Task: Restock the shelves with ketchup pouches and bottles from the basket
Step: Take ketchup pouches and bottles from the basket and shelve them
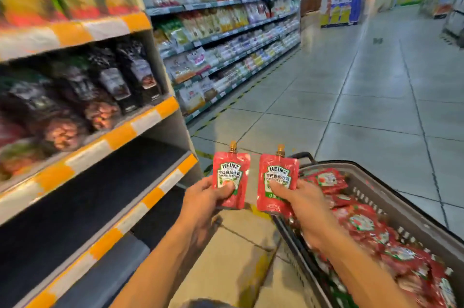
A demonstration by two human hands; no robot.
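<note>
Two red ketchup pouches stand upright side by side, spouts up: the left pouch (230, 179) pinched in the left hand (206, 201), the right pouch (276, 182) pinched in the right hand (302, 204). Beneath the right hand, a basket (391, 183) holds more pouches; left of the hands lies a dark shelf (82, 197).

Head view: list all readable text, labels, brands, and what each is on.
"HEINZ" and "TOMATO KETCHUP": on the pouch held in the left hand.
"HEINZ" and, partly covered by the thumb, "TOMATO KETCHUP": on the pouch held in the right hand.
Line of Chinese characters between them on both pouches: too blurred to quote.
Pouches in the basket, shelf goods, price strips, aisle signs: blurred, unreadable.
</note>
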